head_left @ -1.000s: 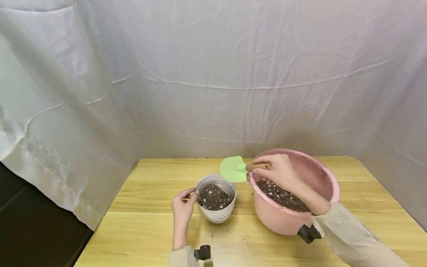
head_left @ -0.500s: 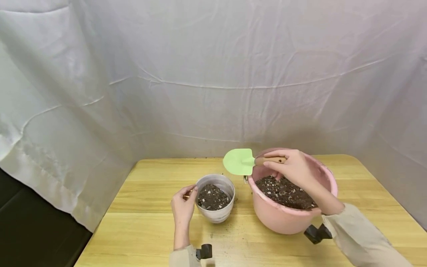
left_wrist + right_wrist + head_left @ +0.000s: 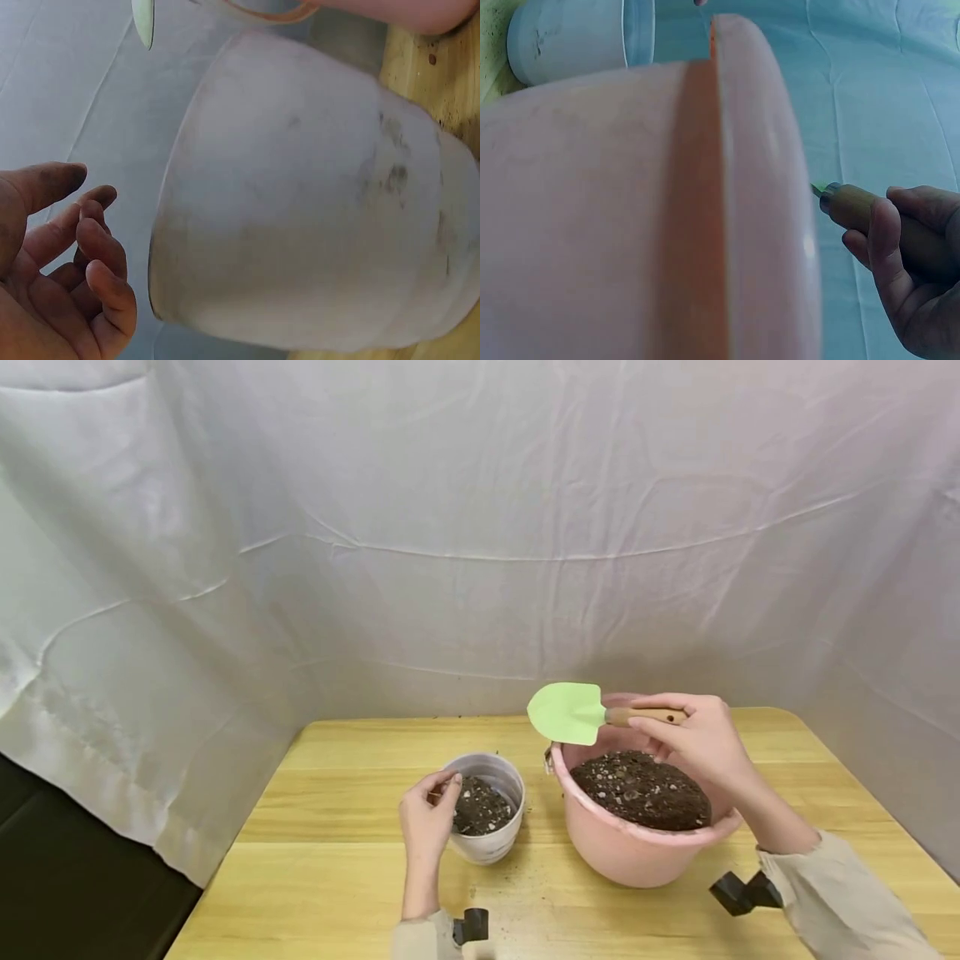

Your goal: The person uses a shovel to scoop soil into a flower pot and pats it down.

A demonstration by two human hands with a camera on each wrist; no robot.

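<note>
A small white pot (image 3: 491, 843) half full of dark soil stands on the wooden table (image 3: 337, 793). My left hand (image 3: 442, 789) hovers at its left rim; in the left wrist view the left hand (image 3: 67, 255) has loosely curled fingers and a gap to the pot (image 3: 300, 202). My right hand (image 3: 675, 727) grips the wooden handle (image 3: 648, 716) of a trowel with an empty, level green blade (image 3: 566, 712), above the far rim of a pink basin (image 3: 637, 856) heaped with soil (image 3: 641, 789). The right wrist view shows fingers (image 3: 915, 277) round the handle (image 3: 855, 206) beside the basin wall (image 3: 630, 210).
A white cloth (image 3: 480, 527) hangs behind and around the table. Soil crumbs lie scattered on the wood (image 3: 525, 881) between pot and basin. The table's left edge (image 3: 247, 827) drops off beside the cloth.
My right hand has lifted the trowel up and to the right, from beside the pot to above the basin's far rim. My left hand has shifted slightly towards the pot's rim.
</note>
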